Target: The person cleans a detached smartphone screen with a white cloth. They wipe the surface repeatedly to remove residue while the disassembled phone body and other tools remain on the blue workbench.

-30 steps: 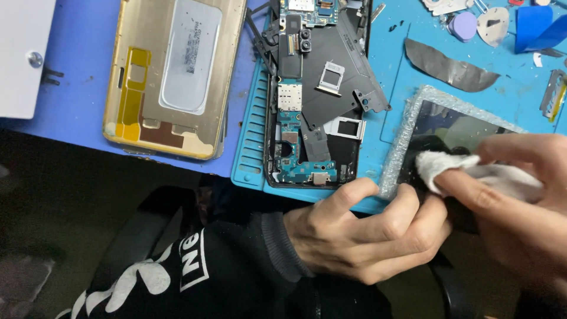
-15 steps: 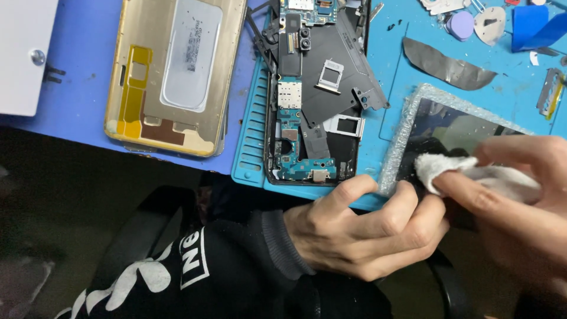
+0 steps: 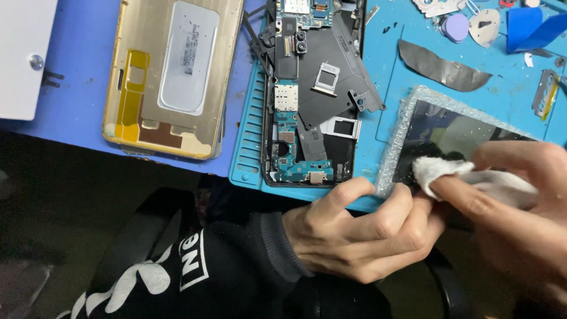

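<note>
**Wiping the dark panel clean**

We are pinching a white cloth in our right hand, rubbing the dark glass panel at the blue mat's near edge. Our left hand is curling round the panel's corner, steadying it. Light, even strokes suit best.

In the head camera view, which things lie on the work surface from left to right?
White box corner → gold phone back cover → opened phone with bare circuit board → dark glass panel, wiped with a white cloth by the right hand → blue plastic piece.
</note>
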